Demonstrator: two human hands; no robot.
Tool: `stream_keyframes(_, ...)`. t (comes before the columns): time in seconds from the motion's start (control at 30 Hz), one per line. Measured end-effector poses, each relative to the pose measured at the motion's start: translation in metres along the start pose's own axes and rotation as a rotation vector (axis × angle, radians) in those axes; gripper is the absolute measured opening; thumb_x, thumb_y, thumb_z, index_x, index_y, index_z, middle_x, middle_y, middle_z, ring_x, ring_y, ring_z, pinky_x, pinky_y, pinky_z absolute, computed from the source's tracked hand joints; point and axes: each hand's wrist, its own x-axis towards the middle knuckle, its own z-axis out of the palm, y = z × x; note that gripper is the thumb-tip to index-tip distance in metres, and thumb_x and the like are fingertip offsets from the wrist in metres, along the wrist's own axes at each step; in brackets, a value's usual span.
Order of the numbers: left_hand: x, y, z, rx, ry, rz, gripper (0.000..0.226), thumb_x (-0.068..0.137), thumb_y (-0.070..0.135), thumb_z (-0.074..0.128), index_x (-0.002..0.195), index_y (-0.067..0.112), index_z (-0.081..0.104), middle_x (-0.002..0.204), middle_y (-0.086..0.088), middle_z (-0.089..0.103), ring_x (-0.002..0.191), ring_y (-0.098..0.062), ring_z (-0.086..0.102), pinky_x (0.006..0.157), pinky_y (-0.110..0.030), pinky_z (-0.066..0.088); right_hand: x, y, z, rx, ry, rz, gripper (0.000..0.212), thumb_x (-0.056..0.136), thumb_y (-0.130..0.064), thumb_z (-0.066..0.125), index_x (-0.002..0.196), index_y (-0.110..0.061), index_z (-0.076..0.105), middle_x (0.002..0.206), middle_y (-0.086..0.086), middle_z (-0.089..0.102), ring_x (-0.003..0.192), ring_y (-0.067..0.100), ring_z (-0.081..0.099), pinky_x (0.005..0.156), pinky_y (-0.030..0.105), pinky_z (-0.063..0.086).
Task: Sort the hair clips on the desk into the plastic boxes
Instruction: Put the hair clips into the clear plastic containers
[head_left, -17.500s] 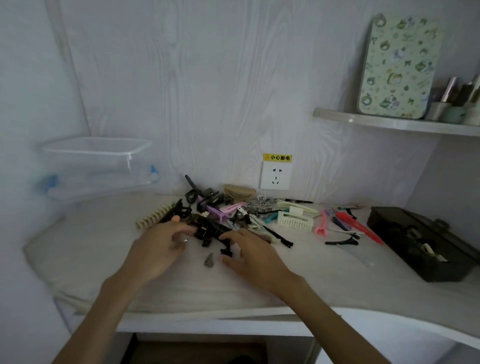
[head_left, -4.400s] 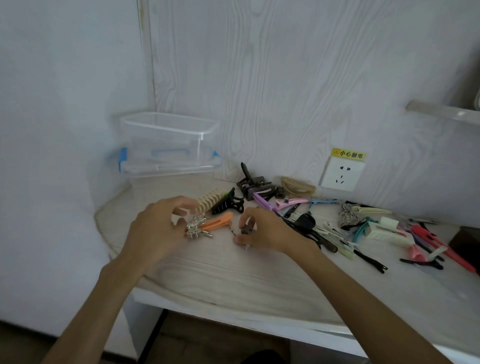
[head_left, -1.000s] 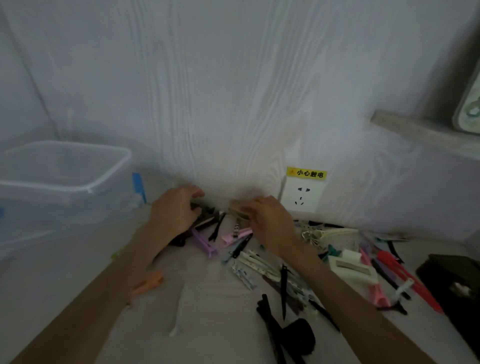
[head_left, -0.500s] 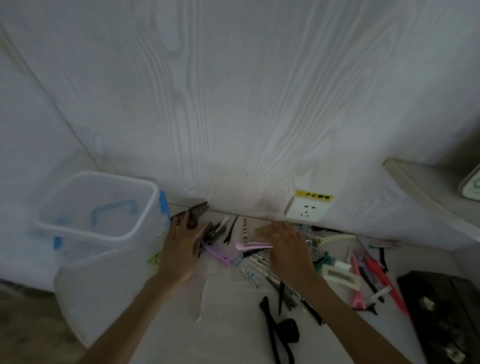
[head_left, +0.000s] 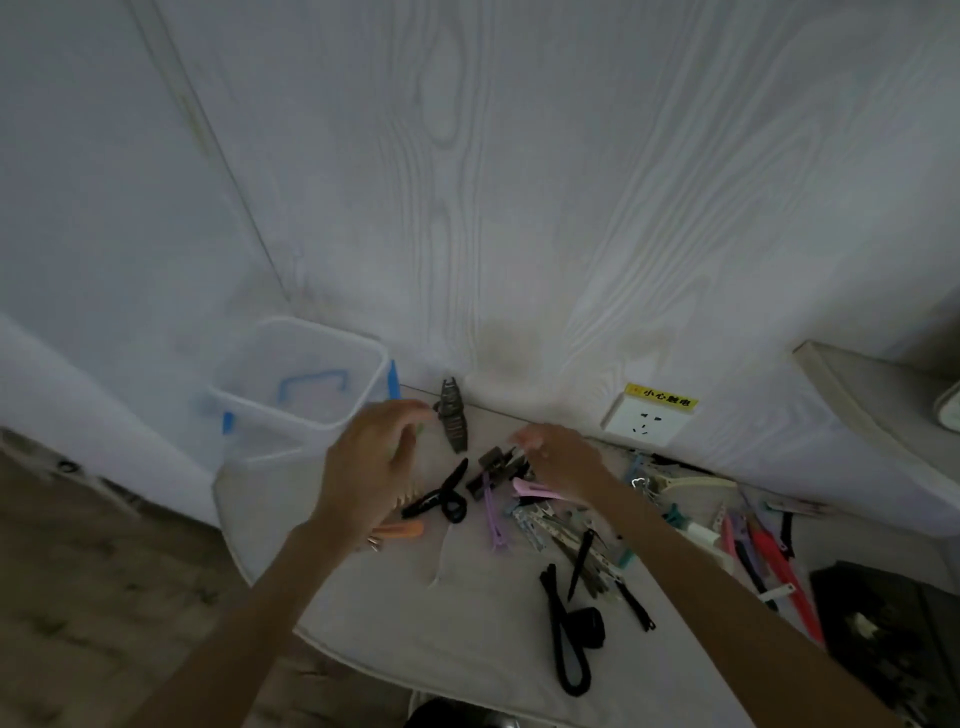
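Note:
My left hand (head_left: 371, 462) is raised by the wall, its fingertips pinching a long dark toothed hair clip (head_left: 453, 422) that hangs upright just right of the clear plastic box (head_left: 270, 410). The box has blue latches, stands open in the desk's back left corner and looks empty. My right hand (head_left: 563, 460) lies palm down on the pile of hair clips (head_left: 550, 525), fingers spread over dark clips (head_left: 496, 462) and a pink clip (head_left: 537, 489). A black claw clip (head_left: 441, 500), a purple clip (head_left: 493, 514) and an orange clip (head_left: 401, 530) lie below my hands.
A black strap-like band (head_left: 571, 644) lies near the desk's front edge. Red and pink clips (head_left: 774, 561) lie at the right beside a dark open case (head_left: 893, 644). A wall socket (head_left: 647, 422) and a shelf (head_left: 872, 395) are behind. The desk's rounded left edge drops to the floor.
My left hand has lifted the dark toothed clip off the desk, up beside the box. My right hand stays on the pile. The view has pulled back and higher.

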Motion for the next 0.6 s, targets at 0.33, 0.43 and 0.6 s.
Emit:
stream_keyframes(0.33, 0.028, -0.05, -0.09, 0.169, 0.254, -0.591, 0.049, 0.091, 0.022, 0.053, 0.137, 0.007, 0.041, 0.143, -0.014, 0.042, 0.133, -0.032, 0.034, 0.107, -0.046, 0.032, 0.033, -0.137, -0.004, 0.809, -0.124, 0.098, 0.043, 0.091, -0.047, 0.048, 0.099, -0.006, 0.06, 0.106, 0.014, 0.067, 0.062, 0.013, 0.059, 0.061, 0.023, 0.049)
stream_keyframes(0.43, 0.029, -0.059, -0.087, -0.021, 0.08, -0.84, 0.066, 0.091, 0.033, 0.055, 0.141, 0.0, 0.028, 0.148, -0.019, 0.03, 0.131, -0.038, 0.037, 0.108, -0.046, 0.029, 0.037, -0.16, 0.008, 0.723, -0.225, 0.073, 0.07, 0.086, -0.054, 0.052, 0.134, -0.005, 0.037, 0.092, 0.007, 0.066, 0.058, 0.013, 0.06, 0.058, 0.025, 0.051)
stream_keyframes(0.6, 0.02, -0.068, -0.09, -0.167, 0.178, -0.917, 0.071, 0.086, 0.036, 0.062, 0.143, 0.01, 0.029, 0.14, -0.016, 0.04, 0.119, -0.038, 0.051, 0.104, -0.045, 0.036, 0.038, -0.152, 0.016, 0.775, -0.13, 0.086, 0.056, 0.091, -0.021, 0.055, 0.139, -0.009, 0.029, 0.087, 0.007, 0.059, 0.052, 0.01, 0.057, 0.054, 0.021, 0.049)
